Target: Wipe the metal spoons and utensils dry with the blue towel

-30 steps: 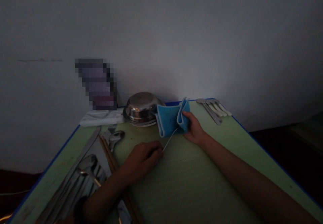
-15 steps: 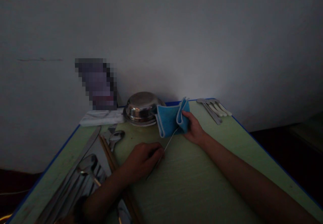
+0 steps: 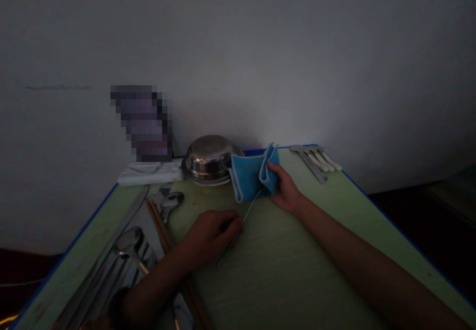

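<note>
My left hand is closed round a thin metal utensil over the middle of the table. Its handle end pokes out below my fingers, while its far end runs up into a folded blue cloth and is hidden there, so I cannot tell its exact kind. The cloth has pale edging, and my right hand grips its right side with the fold pressed round the utensil. Close to my left forearm lie wooden chopsticks and a metal spoon.
An upturned metal bowl stands by the wall, left of the cloth. Several spoons and white-handled cutlery lie at the back right. More metal utensils cover the left side. A blurred-out upright object stands behind a white packet.
The utensil's handle has shifted in my left hand, and its lower end now shows beneath my fingers. My right hand and the cloth have stayed almost still.
</note>
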### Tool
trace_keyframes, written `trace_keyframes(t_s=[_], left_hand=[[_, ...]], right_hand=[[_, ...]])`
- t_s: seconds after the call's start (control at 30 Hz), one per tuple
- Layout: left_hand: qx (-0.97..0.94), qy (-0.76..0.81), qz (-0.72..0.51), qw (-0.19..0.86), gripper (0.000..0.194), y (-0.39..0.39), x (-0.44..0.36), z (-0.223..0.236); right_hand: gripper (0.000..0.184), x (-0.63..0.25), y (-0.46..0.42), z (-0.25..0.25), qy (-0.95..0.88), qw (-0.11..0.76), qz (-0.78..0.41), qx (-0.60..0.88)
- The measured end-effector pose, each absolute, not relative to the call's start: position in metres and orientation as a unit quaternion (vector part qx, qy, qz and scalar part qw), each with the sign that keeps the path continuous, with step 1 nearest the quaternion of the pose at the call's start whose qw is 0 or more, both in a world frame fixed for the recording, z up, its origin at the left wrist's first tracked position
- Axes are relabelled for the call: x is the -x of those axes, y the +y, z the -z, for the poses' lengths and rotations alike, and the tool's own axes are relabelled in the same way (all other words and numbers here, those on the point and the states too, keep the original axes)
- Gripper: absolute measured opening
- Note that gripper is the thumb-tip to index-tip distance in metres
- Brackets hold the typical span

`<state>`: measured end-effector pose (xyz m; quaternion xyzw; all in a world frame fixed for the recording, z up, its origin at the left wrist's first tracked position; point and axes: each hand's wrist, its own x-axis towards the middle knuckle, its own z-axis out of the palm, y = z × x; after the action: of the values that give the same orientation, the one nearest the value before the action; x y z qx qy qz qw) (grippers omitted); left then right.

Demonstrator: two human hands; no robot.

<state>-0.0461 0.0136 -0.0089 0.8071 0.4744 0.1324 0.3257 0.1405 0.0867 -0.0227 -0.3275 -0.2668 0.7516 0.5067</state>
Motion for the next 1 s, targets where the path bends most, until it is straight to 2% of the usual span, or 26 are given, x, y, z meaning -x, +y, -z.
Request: trace_keyframes(t_s=[1.0], left_hand=[[-0.811, 0.469, -0.135, 0.324, 0.035, 0.0138, 0.0464, 0.0099]], right_hand=[[0.016, -0.1394, 0.0874, 0.0238, -0.264, 0.496, -0.756, 0.334]])
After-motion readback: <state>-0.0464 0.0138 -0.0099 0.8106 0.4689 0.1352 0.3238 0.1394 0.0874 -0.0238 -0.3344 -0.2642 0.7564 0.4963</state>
